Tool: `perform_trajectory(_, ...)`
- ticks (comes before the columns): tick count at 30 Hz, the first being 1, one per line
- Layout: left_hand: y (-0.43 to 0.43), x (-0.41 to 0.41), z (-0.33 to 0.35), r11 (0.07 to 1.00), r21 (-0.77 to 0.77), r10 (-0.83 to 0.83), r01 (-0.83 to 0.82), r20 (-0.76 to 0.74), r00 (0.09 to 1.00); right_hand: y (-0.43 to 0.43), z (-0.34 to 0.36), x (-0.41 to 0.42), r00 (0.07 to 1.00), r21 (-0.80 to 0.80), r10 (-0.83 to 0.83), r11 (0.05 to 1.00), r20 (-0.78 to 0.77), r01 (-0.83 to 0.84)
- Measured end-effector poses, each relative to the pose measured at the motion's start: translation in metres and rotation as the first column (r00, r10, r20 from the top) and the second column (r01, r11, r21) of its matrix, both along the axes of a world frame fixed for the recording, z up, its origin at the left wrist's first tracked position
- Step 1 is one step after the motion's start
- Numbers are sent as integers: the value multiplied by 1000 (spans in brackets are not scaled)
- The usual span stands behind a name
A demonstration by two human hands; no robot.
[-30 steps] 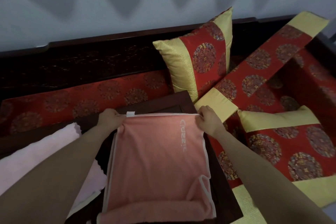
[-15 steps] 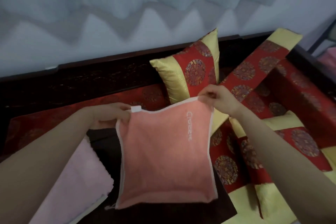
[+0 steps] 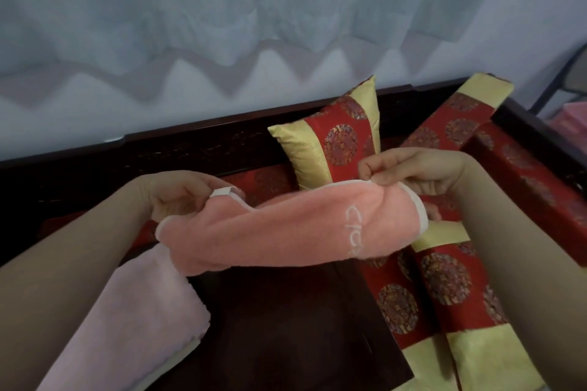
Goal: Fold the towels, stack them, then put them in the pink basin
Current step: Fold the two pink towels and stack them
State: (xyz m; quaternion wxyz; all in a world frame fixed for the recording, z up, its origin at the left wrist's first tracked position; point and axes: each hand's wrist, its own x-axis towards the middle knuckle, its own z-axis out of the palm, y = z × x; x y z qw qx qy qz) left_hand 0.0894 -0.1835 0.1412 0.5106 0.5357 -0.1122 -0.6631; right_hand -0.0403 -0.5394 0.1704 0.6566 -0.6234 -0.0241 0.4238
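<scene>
A salmon-pink towel [image 3: 270,232] with white trim and white lettering hangs in the air above a dark wooden tray-table [image 3: 286,327]. My left hand [image 3: 178,194] pinches its left top corner by the white loop tag. My right hand [image 3: 409,171] pinches its right top corner. The towel is swung up and looks doubled over, nearly level. A pale pink towel [image 3: 127,320] lies on the table at lower left, partly under my left forearm. A pink object [image 3: 571,120] shows at the far right edge; I cannot tell whether it is the basin.
Red and gold cushions surround the table: one upright [image 3: 333,143] behind the towel, a long one [image 3: 454,124] leaning at the back right, others [image 3: 444,282] flat at the right. A dark wooden bed frame [image 3: 95,162] runs along the back below a pale curtain.
Both hands lifted the salmon towel off the table, held it hanging flat, then swung its lower part up so it now lies nearly level in the air. The view tilted up.
</scene>
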Motion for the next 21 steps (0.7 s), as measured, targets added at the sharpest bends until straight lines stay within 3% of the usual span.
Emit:
perform_trajectory(2,3,0,-5,999,-19,50,-50,-18,999,-1,-2,-1,998,95,22,995,-56,-16)
perform_trajectory(5,2,1,-14,977,-48,210,-207,58,976,3,-17,2,988,-57,-146,987,52,149)
perform_trajectory(7,-2,6,-26,943,-11,329,-332,183,927,8,-39,10,921,-261,-305,893,243,365)
perform_trajectory(9,-7,16,-47,890,63,401,-451,362,841,10,-72,20,820,-423,-357,723,447,546)
perform_trajectory(11,-11,24,-72,826,149,340,-544,637,692,10,-113,28,726,-504,-286,562,626,656)
perform_trajectory(13,-12,24,-93,828,173,138,-533,859,493,14,-145,28,673,-531,-198,474,713,702)
perform_trajectory(16,-8,15,-121,896,186,-62,-403,951,303,28,-179,17,607,-521,-84,431,790,737)
perform_trajectory(21,0,-9,-142,957,100,-59,-274,986,155,30,-210,-16,482,-457,57,429,874,779)
